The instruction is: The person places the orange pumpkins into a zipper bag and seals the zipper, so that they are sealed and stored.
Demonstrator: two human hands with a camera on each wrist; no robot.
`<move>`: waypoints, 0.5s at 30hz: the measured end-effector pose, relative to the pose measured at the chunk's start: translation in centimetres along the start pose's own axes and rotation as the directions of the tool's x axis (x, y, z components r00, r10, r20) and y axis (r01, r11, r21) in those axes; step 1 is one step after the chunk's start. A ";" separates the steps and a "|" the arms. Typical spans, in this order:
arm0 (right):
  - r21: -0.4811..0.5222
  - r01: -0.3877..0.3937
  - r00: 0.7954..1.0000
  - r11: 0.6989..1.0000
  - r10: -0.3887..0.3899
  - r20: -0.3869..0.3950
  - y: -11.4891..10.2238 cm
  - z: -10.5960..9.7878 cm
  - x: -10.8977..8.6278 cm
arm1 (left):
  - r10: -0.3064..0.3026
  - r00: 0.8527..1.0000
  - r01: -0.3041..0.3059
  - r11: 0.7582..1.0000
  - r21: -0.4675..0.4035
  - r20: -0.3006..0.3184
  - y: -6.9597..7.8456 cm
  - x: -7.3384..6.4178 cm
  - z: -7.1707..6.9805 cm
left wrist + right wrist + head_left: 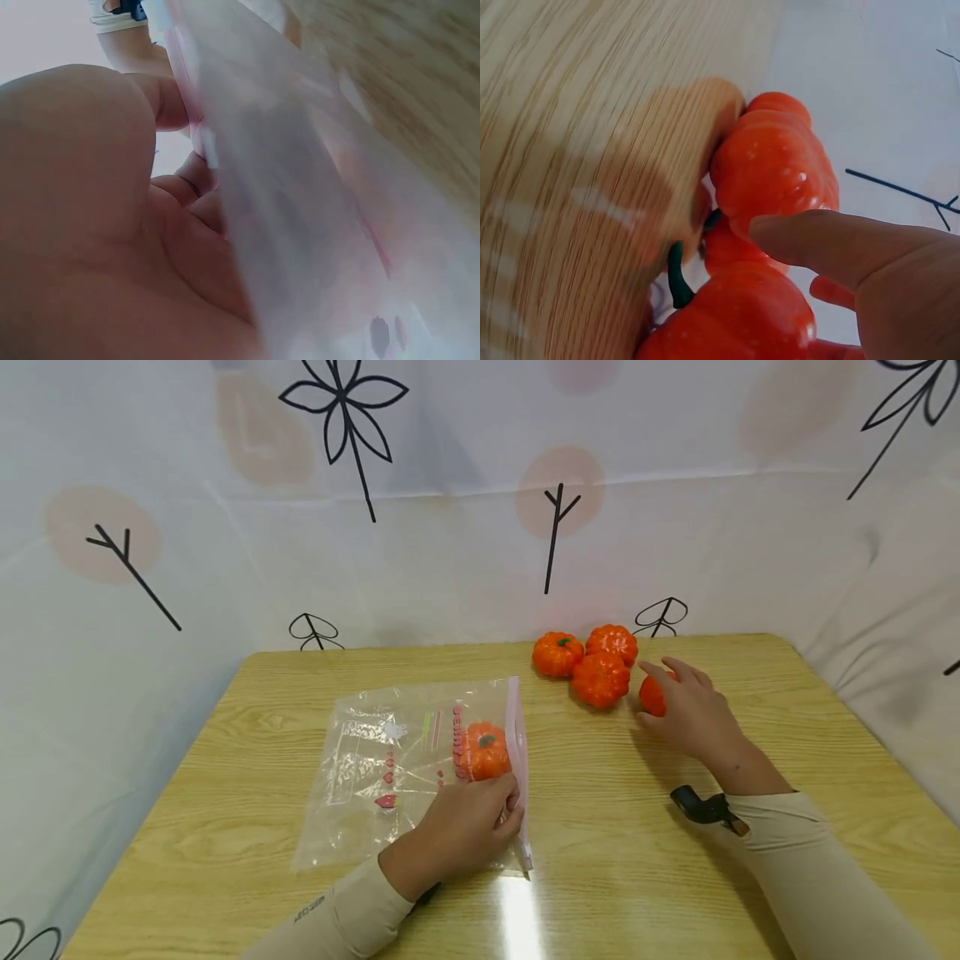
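A clear zip bag [367, 777] with pink and red prints lies flat, its pink zip edge [514, 718] facing right. One small orange toy pumpkin [486, 752] with a green stem sits inside by the opening. My left hand [461, 822] pinches the bag near that edge, with the film passing beside the palm in the left wrist view. Over at the right, my right hand [693, 714] reaches around another toy pumpkin [654, 695], fingers spread. In the right wrist view the thumb [810, 236] stands apart from this nearest pumpkin [735, 319], with fingertips behind it.
Three more toy pumpkins, among them one with its stem up [558, 654] and one lying in front [601, 679], cluster at the table's back edge. Behind the wooden table [600, 860] hangs a pale cloth [450, 560] with leaf and flower drawings.
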State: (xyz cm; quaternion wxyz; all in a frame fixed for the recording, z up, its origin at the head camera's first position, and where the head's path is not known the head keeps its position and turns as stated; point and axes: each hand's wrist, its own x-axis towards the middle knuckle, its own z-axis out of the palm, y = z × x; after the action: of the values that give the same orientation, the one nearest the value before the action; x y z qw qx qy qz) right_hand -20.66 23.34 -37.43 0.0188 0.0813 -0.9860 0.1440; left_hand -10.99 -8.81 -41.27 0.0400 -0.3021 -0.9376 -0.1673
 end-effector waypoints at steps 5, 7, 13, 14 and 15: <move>-0.003 -0.019 0.999 1.000 0.019 0.032 0.2 0.0 -0.1 | 0.003 1.000 -0.003 1.000 -0.008 0.003 -0.1 0.0 0.1; -0.001 -0.018 0.999 1.000 0.018 0.043 0.3 0.1 -0.1 | 0.002 1.000 -0.002 1.000 -0.012 0.006 -0.1 -0.1 0.1; -0.022 -0.002 0.998 1.000 0.004 0.061 0.4 0.1 -0.3 | -0.006 1.000 0.006 1.000 -0.021 0.015 -0.1 -0.1 0.0; -0.029 0.001 0.998 1.000 0.001 0.058 0.4 0.1 -0.3 | -0.004 1.000 0.005 1.000 -0.018 0.013 -0.1 -0.1 0.0; -0.033 0.002 0.998 0.999 0.000 0.056 0.4 0.1 -0.4 | -0.002 1.000 0.002 1.000 -0.014 0.010 -0.1 0.0 0.1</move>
State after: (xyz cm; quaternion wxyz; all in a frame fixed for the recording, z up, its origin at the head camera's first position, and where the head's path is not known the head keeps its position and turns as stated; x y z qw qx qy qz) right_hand -20.36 23.77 -37.63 -0.0074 0.0855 -0.9884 0.1254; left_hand -11.00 -8.86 -41.36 0.0331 -0.3020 -0.9370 -0.1723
